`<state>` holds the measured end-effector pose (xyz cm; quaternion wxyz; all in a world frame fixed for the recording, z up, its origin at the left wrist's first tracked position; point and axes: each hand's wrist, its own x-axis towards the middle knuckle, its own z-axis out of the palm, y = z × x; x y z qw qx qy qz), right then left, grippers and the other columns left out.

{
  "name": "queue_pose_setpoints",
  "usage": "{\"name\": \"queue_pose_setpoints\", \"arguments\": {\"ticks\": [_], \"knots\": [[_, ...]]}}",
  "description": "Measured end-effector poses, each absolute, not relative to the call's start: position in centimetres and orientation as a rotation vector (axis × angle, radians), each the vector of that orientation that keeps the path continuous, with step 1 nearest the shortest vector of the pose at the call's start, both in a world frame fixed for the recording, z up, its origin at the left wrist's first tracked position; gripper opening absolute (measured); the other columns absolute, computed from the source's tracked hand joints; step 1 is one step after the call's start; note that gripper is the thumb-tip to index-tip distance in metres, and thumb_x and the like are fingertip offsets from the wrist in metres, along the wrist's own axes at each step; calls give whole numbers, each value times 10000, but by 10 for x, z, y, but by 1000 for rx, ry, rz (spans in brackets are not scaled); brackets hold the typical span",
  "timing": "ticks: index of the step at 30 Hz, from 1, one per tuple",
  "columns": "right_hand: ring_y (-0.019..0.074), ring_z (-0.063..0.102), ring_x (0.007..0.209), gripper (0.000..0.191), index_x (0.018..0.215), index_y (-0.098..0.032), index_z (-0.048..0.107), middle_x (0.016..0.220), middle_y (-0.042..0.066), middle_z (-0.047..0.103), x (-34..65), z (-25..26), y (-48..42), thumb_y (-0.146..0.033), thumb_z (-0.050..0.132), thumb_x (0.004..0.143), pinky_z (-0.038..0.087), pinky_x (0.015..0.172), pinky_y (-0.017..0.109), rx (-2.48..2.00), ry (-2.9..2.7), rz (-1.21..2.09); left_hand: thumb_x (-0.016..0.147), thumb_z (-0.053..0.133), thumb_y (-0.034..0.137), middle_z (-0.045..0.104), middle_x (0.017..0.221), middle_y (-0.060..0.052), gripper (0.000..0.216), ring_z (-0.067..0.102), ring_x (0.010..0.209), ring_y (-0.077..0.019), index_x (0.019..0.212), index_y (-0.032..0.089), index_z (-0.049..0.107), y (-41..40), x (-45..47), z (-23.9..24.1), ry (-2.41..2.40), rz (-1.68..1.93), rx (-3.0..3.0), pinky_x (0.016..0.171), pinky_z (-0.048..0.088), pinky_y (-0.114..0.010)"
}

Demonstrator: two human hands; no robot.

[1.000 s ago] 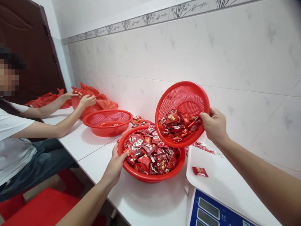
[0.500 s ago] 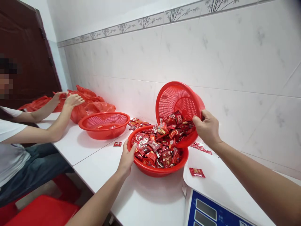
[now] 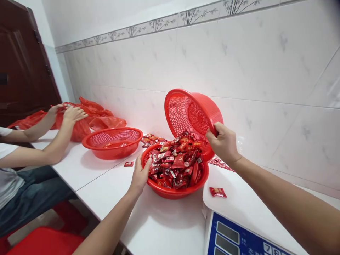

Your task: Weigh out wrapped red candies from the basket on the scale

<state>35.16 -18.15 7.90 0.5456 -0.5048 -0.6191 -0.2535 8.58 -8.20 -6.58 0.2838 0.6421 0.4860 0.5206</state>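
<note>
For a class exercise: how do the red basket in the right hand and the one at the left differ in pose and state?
The right hand grips the tilted basket; the left hand touches the filled basket. The tilted basket is tipped on its side; the filled basket sits upright on the table. The tilted basket's mesh base is exposed; the filled basket is heaped with wrapped packets. Both are red and round.

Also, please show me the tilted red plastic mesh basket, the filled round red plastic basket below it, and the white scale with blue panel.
Tilted red plastic mesh basket (image 3: 196, 115): head view, inner base.
Filled round red plastic basket (image 3: 174, 193): head view, front side.
White scale with blue panel (image 3: 243, 244): head view, blue panel.
</note>
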Motion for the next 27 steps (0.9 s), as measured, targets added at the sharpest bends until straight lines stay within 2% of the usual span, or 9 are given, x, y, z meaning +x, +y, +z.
{"name": "queue_pose_setpoints", "arguments": {"ticks": [2, 5, 9, 12, 16, 20, 27], "knots": [[85, 252, 500, 325, 605, -224, 204, 541, -83, 254, 352, 79, -179, -134, 491, 730, 232, 495, 227, -1185, -1486, -627, 907, 386, 538, 337, 1481, -115, 601, 326, 1359, -257, 1404, 217, 282, -82, 86, -65, 1322, 1402, 1756, 1106, 285, -437], [89, 256, 503, 312, 614, -226, 203, 549, -80, 257, 354, 77, -175, -126, 470, 740, 231, 500, 229, -1169, -1511, -659, 921, 363, 510, 250, 1519, -124, 586, 170, 1419, -260, 1408, 190, 299, -90, 88, -63, 1368, 1408, 1906, 1146, 168, -470], [92, 255, 501, 306, 611, -229, 202, 557, -77, 256, 358, 75, -172, -129, 463, 736, 225, 501, 237, -1155, -1556, -707, 924, 397, 458, 172, 1554, -89, 532, 33, 1440, -278, 1399, 224, 349, -112, 97, -56, 1347, 1333, 2285, 1147, 56, -529], [92, 254, 497, 314, 604, -228, 199, 556, -75, 254, 361, 76, -174, -130, 472, 727, 220, 493, 242, -1142, -1567, -746, 928, 415, 426, 218, 1545, -66, 490, 36, 1440, -280, 1385, 254, 382, -124, 107, -53, 1271, 1278, 2493, 1138, 51, -557], [86, 258, 492, 331, 606, -227, 198, 552, -76, 259, 363, 81, -181, -122, 487, 729, 241, 483, 234, -1118, -1510, -775, 935, 416, 406, 300, 1513, -75, 463, 96, 1435, -275, 1366, 237, 411, -127, 113, -54, 1248, 1285, 2547, 1138, 102, -556], [80, 279, 486, 320, 602, -225, 232, 541, -77, 282, 362, 87, -193, -133, 503, 745, 267, 469, 224, -1104, -1426, -774, 927, 443, 400, 354, 1485, -77, 454, 161, 1423, -275, 1351, 239, 428, -122, 112, -57, 1191, 1331, 2488, 1135, 165, -544], [67, 269, 488, 335, 548, -211, 296, 516, -82, 290, 359, 94, -215, -118, 577, 707, 258, 459, 234, -1096, -1261, -725, 918, 487, 360, 405, 1456, -73, 424, 230, 1405, -261, 1325, 241, 470, -139, 106, -52, 954, 1428, 2212, 1157, 161, -494]]}}
